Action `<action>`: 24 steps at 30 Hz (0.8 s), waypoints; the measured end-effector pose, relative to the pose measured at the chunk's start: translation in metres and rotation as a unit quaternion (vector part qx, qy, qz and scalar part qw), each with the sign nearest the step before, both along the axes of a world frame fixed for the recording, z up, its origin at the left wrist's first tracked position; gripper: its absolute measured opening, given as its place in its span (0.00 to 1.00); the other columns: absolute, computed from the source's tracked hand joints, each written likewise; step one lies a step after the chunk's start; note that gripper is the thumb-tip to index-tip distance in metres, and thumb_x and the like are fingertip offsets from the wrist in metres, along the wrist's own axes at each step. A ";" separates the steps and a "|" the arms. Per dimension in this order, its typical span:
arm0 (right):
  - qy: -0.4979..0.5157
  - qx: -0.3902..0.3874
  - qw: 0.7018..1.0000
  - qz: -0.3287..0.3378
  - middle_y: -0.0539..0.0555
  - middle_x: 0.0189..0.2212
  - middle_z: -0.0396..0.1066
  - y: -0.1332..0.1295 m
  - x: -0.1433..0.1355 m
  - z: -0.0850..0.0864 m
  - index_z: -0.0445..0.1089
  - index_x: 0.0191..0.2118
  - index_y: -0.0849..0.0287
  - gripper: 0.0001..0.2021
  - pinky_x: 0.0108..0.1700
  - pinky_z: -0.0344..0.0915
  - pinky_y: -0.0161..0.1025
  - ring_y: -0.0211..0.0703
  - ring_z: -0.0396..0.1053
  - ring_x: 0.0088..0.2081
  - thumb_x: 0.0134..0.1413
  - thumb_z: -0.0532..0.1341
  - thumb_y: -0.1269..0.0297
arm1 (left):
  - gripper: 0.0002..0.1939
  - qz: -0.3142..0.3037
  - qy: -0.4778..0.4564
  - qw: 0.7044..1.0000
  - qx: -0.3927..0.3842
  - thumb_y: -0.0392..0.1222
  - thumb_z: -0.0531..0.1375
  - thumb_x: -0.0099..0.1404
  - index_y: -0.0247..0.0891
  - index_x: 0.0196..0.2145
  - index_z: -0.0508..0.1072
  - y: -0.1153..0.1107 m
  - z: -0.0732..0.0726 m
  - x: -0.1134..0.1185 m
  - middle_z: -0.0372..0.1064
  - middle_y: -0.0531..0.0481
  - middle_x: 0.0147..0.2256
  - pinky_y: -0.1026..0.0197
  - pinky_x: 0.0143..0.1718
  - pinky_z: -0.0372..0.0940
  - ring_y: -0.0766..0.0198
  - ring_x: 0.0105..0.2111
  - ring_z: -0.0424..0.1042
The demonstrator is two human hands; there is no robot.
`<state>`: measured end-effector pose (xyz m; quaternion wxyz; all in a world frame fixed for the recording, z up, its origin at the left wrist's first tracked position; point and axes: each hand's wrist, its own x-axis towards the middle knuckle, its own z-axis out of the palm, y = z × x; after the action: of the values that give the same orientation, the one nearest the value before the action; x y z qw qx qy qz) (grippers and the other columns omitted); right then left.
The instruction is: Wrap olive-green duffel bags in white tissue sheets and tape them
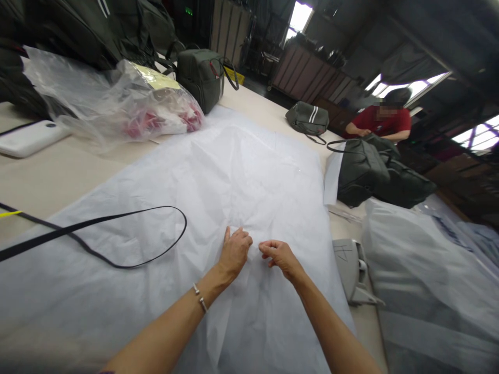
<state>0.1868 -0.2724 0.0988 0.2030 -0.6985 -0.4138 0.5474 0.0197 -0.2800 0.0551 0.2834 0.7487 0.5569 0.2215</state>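
A large, thin white sheet (249,182) lies creased over the table, under both hands. My left hand (235,250), with a silver bracelet on its wrist, rests on the middle of the sheet, fingers bent and pressed near a fold; whether they grip it is hard to see. Just to its right, my right hand (279,255) has thumb and forefinger pinched together at the sheet, and what is between the tips is too small to make out. A black strap (128,266) loops across the sheet on the left.
Clear plastic bags with red items (156,114) and a white device (33,139) lie at the left. Dark green bags (200,78) stand at the back and right. A grey tape dispenser (351,270) sits by plastic bags (432,270). A person in red (385,124) works beyond.
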 end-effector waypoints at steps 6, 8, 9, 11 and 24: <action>-0.062 0.014 0.997 0.045 0.47 0.18 0.69 0.012 -0.003 -0.008 0.68 0.24 0.60 0.06 0.17 0.55 0.30 0.33 0.63 0.18 0.45 0.63 0.64 | 0.13 -0.017 0.072 0.995 0.073 0.31 0.51 0.69 0.40 0.43 0.73 -0.005 -0.012 0.000 0.69 0.42 0.53 0.32 0.63 0.48 0.50 0.59 0.63; -0.079 0.014 0.995 0.054 0.46 0.17 0.69 0.013 -0.004 -0.011 0.68 0.24 0.59 0.05 0.16 0.55 0.29 0.33 0.63 0.17 0.46 0.63 0.65 | 0.13 -0.016 0.086 0.992 0.085 0.31 0.51 0.69 0.40 0.43 0.73 -0.005 -0.013 0.000 0.70 0.43 0.52 0.32 0.62 0.50 0.50 0.58 0.64; -0.089 0.014 0.994 0.058 0.46 0.17 0.69 0.013 -0.004 -0.013 0.68 0.24 0.59 0.05 0.16 0.55 0.29 0.33 0.63 0.17 0.46 0.63 0.66 | 0.13 -0.015 0.092 0.992 0.089 0.31 0.51 0.69 0.40 0.43 0.73 -0.004 -0.013 0.001 0.70 0.43 0.52 0.32 0.62 0.51 0.51 0.58 0.64; -0.111 0.010 0.992 0.063 0.46 0.17 0.69 0.012 -0.006 -0.015 0.68 0.23 0.59 0.04 0.15 0.55 0.29 0.33 0.64 0.16 0.46 0.63 0.67 | 0.12 -0.012 0.101 0.990 0.095 0.30 0.51 0.69 0.39 0.43 0.72 -0.004 -0.013 0.002 0.71 0.43 0.51 0.33 0.61 0.52 0.51 0.58 0.65; -0.179 -0.022 0.981 0.066 0.45 0.13 0.67 0.012 -0.019 -0.026 0.63 0.22 0.57 0.11 0.13 0.55 0.29 0.34 0.64 0.14 0.47 0.65 0.62 | 0.14 -0.009 0.116 0.988 0.100 0.26 0.47 0.68 0.34 0.44 0.69 0.001 -0.011 -0.001 0.71 0.38 0.48 0.39 0.60 0.57 0.54 0.51 0.71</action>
<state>0.1676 -0.2605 0.0732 0.0739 -0.7606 -0.4761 0.4351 0.0186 -0.2794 0.0436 0.1423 0.7990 0.5541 0.1855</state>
